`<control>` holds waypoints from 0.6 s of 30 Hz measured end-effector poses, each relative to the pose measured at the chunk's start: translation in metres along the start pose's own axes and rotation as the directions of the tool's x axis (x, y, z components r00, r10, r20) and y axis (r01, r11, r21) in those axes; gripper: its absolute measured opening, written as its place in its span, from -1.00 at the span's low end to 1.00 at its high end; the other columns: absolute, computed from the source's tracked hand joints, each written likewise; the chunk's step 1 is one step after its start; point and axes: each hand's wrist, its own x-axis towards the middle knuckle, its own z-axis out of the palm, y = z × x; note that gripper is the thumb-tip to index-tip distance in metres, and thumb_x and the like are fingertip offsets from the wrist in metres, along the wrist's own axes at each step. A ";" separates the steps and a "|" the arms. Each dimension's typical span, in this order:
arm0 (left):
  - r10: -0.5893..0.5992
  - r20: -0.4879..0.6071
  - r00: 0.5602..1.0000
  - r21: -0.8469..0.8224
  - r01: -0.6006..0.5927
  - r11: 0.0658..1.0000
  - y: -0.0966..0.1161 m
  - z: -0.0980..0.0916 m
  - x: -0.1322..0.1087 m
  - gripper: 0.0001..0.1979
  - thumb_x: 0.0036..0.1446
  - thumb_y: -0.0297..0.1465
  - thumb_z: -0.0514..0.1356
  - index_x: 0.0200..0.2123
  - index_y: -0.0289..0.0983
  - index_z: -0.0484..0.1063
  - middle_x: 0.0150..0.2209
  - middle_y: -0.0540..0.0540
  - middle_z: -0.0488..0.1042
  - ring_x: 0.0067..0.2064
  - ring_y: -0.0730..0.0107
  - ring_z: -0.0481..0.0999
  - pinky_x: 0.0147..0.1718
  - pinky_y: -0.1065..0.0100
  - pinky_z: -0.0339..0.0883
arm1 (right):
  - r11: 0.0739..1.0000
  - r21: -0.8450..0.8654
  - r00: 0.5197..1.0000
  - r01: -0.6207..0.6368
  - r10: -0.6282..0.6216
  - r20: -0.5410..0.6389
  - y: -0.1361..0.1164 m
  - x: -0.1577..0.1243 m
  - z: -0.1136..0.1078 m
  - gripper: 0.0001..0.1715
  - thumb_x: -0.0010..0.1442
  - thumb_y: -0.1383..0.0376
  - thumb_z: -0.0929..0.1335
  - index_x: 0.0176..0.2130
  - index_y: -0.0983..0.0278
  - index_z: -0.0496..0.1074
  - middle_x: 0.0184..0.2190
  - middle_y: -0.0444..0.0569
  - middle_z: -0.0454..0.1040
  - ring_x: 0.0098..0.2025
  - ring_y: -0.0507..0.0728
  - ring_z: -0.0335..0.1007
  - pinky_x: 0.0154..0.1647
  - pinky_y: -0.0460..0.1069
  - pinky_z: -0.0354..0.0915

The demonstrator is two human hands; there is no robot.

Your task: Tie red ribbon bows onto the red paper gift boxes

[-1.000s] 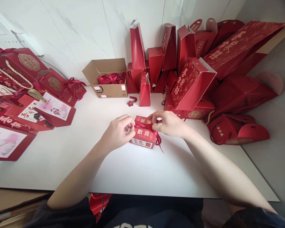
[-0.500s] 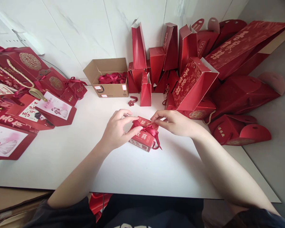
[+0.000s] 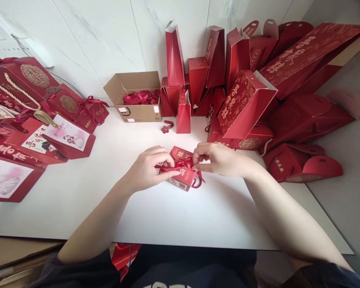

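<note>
A small red gift box with gold characters lies on the white table in front of me. A dark red ribbon crosses its top. My left hand pinches the ribbon's left strand at the box's left side. My right hand pinches the ribbon's right part just above the box. Both hands have their fingers closed on the ribbon, and a ribbon end hangs off the box's right corner.
An open cardboard box with red ribbons stands at the back. A pile of red paper bags fills the back right. More red bags and cards lie at the left. A small red ornament lies behind the gift box.
Both hands have drawn together over the box and closed on the ribbon strands. The box has turned slightly, its left end now under my left hand.
</note>
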 end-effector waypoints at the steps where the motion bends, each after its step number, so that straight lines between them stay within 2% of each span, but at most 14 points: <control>1: 0.030 0.011 0.999 0.010 -0.030 0.999 0.001 -0.001 -0.001 -0.83 0.13 -0.33 0.29 -0.45 -0.23 0.41 -0.50 0.01 0.41 -0.43 0.43 0.35 -0.36 0.33 0.30 | 1.000 0.001 1.000 0.001 -0.001 -0.002 -0.001 0.000 0.001 -0.92 0.15 0.28 0.39 -0.40 0.22 0.44 -0.41 -0.11 0.44 -0.39 0.06 0.32 -0.35 -0.04 0.19; 5: 0.133 0.111 0.985 -0.019 -0.131 0.991 0.002 -0.005 -0.004 -0.85 0.11 -0.27 0.31 -0.44 -0.19 0.50 -0.58 0.05 0.44 -0.51 0.46 0.33 -0.37 0.32 0.28 | 0.998 0.068 0.998 0.012 -0.008 -0.065 -0.004 -0.001 0.000 -0.92 0.16 0.34 0.34 -0.40 0.22 0.38 -0.44 -0.15 0.46 -0.42 0.05 0.33 -0.36 -0.05 0.21; 7: 0.160 0.206 0.965 -0.073 -0.148 0.986 0.002 -0.007 -0.004 -0.84 0.09 -0.21 0.32 -0.44 -0.15 0.53 -0.57 0.04 0.48 -0.52 0.45 0.36 -0.39 0.32 0.28 | 0.993 0.118 0.996 0.008 0.002 -0.085 -0.006 -0.002 -0.001 -0.94 0.17 0.34 0.33 -0.37 0.22 0.38 -0.43 -0.15 0.47 -0.43 0.04 0.33 -0.38 -0.05 0.22; 9: 0.163 0.279 0.946 -0.106 -0.138 0.985 0.002 -0.005 -0.004 -0.76 0.17 -0.21 0.26 -0.51 -0.16 0.51 -0.61 0.04 0.45 -0.53 0.45 0.37 -0.39 0.31 0.29 | 0.989 0.148 0.998 0.015 -0.005 -0.070 -0.007 -0.003 -0.004 -0.96 0.17 0.32 0.35 -0.36 0.22 0.39 -0.44 -0.15 0.47 -0.44 0.03 0.33 -0.40 -0.07 0.22; 11: 0.109 0.225 0.968 -0.056 -0.099 0.993 0.004 -0.002 -0.004 -0.63 0.23 -0.25 0.19 -0.62 -0.21 0.39 -0.67 0.05 0.34 -0.56 0.47 0.30 -0.40 0.32 0.27 | 0.987 0.155 0.999 0.039 -0.036 -0.017 -0.009 -0.005 -0.006 -0.98 0.15 0.31 0.37 -0.35 0.22 0.42 -0.44 -0.17 0.49 -0.44 0.03 0.34 -0.40 -0.07 0.21; 13: 0.018 0.071 0.997 0.034 -0.021 0.999 0.006 0.003 -0.003 -0.68 0.20 -0.30 0.20 -0.58 -0.23 0.32 -0.62 0.06 0.28 -0.54 0.47 0.26 -0.44 0.34 0.24 | 0.986 0.157 0.995 0.064 -0.075 0.070 -0.011 -0.006 -0.008 -0.98 0.14 0.33 0.38 -0.33 0.21 0.46 -0.43 -0.17 0.52 -0.43 0.03 0.38 -0.40 -0.08 0.22; 15: -0.049 -0.029 0.998 0.063 0.051 0.997 0.007 0.006 -0.003 -0.89 0.14 -0.35 0.23 -0.38 -0.23 0.37 -0.49 0.04 0.33 -0.46 0.46 0.30 -0.44 0.36 0.25 | 0.983 0.164 0.981 0.088 -0.114 0.157 -0.011 -0.006 -0.008 -0.91 0.15 0.36 0.37 -0.31 0.19 0.50 -0.38 -0.17 0.56 -0.39 0.05 0.44 -0.37 -0.08 0.25; 17: -0.079 -0.005 0.997 0.022 0.079 0.997 0.007 0.007 -0.002 -0.83 0.17 -0.43 0.17 -0.14 -0.23 0.37 -0.36 0.00 0.38 -0.37 0.44 0.36 -0.36 0.36 0.29 | 0.980 0.172 0.964 0.104 -0.142 0.225 -0.011 -0.007 -0.008 -0.86 0.16 0.37 0.36 -0.29 0.18 0.53 -0.33 -0.16 0.59 -0.35 0.07 0.49 -0.33 -0.07 0.30; 18: -0.083 0.018 0.996 0.000 0.083 0.997 0.006 0.007 -0.002 -0.79 0.19 -0.47 0.11 -0.09 -0.22 0.37 -0.33 -0.02 0.39 -0.34 0.43 0.37 -0.32 0.35 0.31 | 0.979 0.176 0.957 0.102 -0.145 0.253 -0.011 -0.008 -0.009 -0.85 0.17 0.37 0.37 -0.28 0.17 0.54 -0.32 -0.15 0.60 -0.33 0.08 0.51 -0.30 -0.06 0.32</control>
